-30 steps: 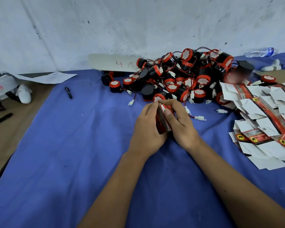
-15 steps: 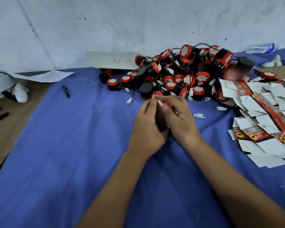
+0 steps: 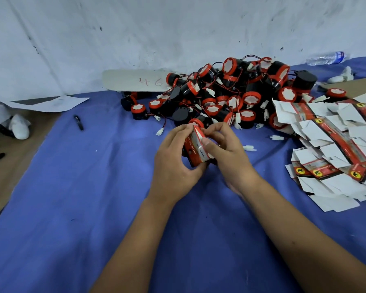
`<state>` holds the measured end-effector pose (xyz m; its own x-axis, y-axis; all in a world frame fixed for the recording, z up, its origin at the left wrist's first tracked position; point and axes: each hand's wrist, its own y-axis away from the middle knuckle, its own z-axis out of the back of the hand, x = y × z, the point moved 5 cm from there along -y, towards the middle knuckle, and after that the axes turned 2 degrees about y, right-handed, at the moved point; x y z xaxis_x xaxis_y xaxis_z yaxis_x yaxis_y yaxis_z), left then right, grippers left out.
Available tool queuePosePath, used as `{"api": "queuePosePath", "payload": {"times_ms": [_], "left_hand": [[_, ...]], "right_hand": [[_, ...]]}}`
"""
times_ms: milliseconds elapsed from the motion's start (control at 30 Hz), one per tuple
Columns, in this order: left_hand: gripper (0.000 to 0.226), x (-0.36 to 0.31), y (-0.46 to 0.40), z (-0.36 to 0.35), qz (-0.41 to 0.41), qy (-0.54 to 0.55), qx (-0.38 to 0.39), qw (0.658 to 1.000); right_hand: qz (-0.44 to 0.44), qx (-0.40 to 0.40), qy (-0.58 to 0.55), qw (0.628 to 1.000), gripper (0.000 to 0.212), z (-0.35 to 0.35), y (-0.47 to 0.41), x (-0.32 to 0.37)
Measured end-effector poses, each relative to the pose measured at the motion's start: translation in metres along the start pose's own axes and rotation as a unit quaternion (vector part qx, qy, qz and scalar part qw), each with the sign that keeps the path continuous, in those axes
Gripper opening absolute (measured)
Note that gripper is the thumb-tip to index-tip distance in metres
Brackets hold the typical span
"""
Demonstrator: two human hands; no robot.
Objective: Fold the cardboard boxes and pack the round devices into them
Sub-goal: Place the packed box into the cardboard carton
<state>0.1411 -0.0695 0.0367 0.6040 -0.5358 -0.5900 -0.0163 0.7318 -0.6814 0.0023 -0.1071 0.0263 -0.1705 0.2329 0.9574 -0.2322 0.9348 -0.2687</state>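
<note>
Both hands meet over the blue cloth [image 3: 93,187]; the left hand [image 3: 173,163] grips a small red box [image 3: 197,148] from its side; the right hand [image 3: 226,153] pinches its top; behind them a heap of round devices [image 3: 237,96]; flat box blanks [image 3: 336,144] lie on the right.

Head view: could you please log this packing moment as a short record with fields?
surface: blue cloth
left hand: grips red box
right hand: pinches the box's upper end
device pile: behind the hands, against the wall
flat boxes: heaped to the right
other: marker, water bottle
</note>
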Motion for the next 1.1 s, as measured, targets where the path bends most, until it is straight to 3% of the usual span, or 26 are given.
{"api": "queuePosePath", "payload": {"times_ms": [167, 267, 433, 633, 833, 1100], "left_hand": [[0.073, 0.01, 0.0, 0.002, 0.054, 0.067, 0.038, 0.996], [0.077, 0.015, 0.0, 0.007, 0.082, 0.088, 0.04, 0.992], [0.077, 0.021, 0.001, 0.011, 0.117, 0.102, 0.045, 0.987], [0.075, 0.022, 0.0, 0.009, 0.107, 0.085, 0.06, 0.989], [0.07, 0.021, -0.001, 0.009, 0.097, 0.074, 0.06, 0.991], [0.061, 0.026, 0.005, 0.001, 0.139, 0.025, -0.027, 0.99]], "right_hand": [[0.017, 0.064, 0.056, 0.996, 0.004, 0.002, -0.001, -0.003], [-0.011, 0.106, 0.03, 0.994, 0.026, -0.001, -0.001, -0.006], [0.031, 0.138, 0.159, 0.977, 0.039, 0.002, 0.002, -0.003], [0.057, 0.124, 0.185, 0.973, 0.039, 0.003, 0.004, 0.0], [0.083, 0.06, 0.164, 0.981, 0.029, 0.008, 0.003, 0.001], [0.071, 0.059, 0.208, 0.974, 0.035, -0.009, 0.004, -0.008]]}}
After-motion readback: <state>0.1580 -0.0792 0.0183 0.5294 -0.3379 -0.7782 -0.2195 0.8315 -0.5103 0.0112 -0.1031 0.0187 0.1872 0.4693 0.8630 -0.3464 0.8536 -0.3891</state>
